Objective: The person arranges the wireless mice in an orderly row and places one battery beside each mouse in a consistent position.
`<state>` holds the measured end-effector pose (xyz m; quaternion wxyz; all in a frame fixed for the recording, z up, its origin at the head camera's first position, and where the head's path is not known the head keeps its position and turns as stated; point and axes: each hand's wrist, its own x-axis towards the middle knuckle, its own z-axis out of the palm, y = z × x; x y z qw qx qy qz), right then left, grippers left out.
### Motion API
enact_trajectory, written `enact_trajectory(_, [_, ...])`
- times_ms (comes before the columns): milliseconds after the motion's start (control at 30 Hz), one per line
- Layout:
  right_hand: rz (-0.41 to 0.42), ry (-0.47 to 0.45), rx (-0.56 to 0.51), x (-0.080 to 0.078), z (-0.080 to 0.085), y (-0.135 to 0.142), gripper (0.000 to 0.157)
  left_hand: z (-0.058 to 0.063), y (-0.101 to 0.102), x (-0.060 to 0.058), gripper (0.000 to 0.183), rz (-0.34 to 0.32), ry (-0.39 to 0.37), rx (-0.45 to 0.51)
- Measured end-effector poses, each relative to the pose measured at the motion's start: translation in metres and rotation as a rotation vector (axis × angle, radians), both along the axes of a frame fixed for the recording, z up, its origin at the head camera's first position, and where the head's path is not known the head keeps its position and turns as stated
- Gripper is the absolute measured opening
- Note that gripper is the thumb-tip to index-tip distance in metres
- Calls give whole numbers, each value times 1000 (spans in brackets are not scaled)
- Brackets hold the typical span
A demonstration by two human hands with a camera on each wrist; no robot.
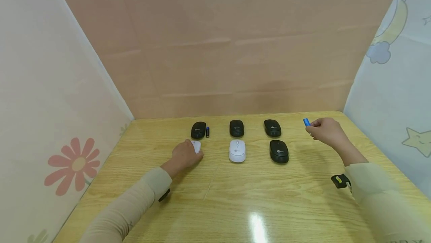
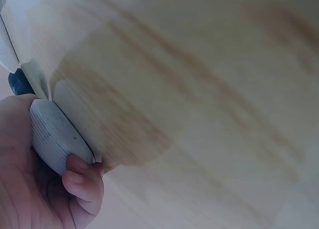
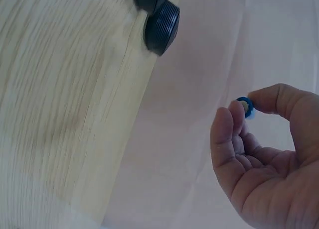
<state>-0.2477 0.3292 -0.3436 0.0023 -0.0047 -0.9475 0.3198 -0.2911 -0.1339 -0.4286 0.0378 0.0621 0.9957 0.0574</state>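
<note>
My left hand grips a white computer mouse at the left of the table, fingers curled round its sides. In the left wrist view the ribbed end of this mouse shows, low over the wood. Raised above the table's right side, my right hand pinches a blue battery between thumb and fingertips. The right wrist view looks at the end of the battery, a blue ring with a pale centre. A second, dark battery with a blue end lies beside the back left black mouse.
More black mice stand at the back middle, at the back right and in front of that one. Another white mouse sits at the centre. Cloth walls border the wooden table behind and on both sides.
</note>
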Motion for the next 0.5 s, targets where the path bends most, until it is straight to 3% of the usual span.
enact_trajectory(500, [-90,109,-29,-22,-2,-58,31,1,0,0,59,7,2,-12])
